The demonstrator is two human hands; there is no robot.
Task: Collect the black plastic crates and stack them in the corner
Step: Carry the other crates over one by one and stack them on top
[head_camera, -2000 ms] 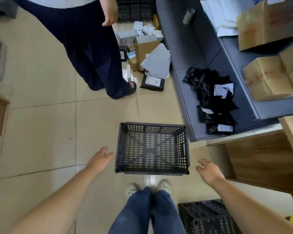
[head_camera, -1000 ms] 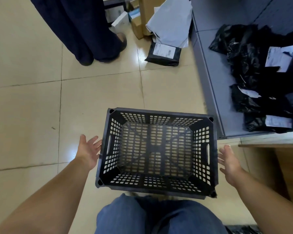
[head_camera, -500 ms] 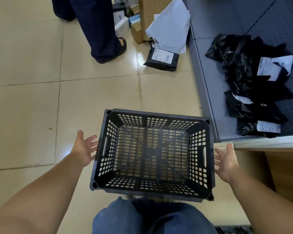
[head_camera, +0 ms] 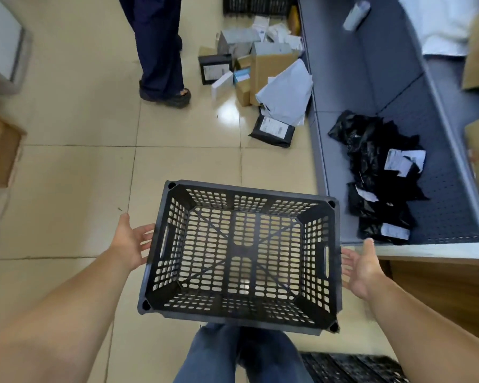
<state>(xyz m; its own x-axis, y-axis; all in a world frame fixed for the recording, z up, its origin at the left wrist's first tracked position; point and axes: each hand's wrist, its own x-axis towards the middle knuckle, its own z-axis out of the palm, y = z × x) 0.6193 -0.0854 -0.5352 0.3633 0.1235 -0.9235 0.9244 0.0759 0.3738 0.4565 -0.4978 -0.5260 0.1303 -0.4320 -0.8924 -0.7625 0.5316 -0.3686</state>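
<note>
A black perforated plastic crate is empty and hangs tilted above the tiled floor in front of my knees. My left hand presses its left wall, with the fingertips hidden behind the rim by the handle slot. My right hand is spread against its right wall, fingertips touching the wall. The crate is held between the two palms. A second black crate lies on the floor at the bottom right, partly cut off. More black crates stand at the far top edge.
Another person's legs stand ahead to the left. A pile of parcels and boxes lies on the floor by a grey shelf carrying black bagged parcels. A wooden counter is close on my right.
The crate was on the floor with my hands apart from it; my hands have closed in on its sides and it has come up off the floor. The other person has stepped further away.
</note>
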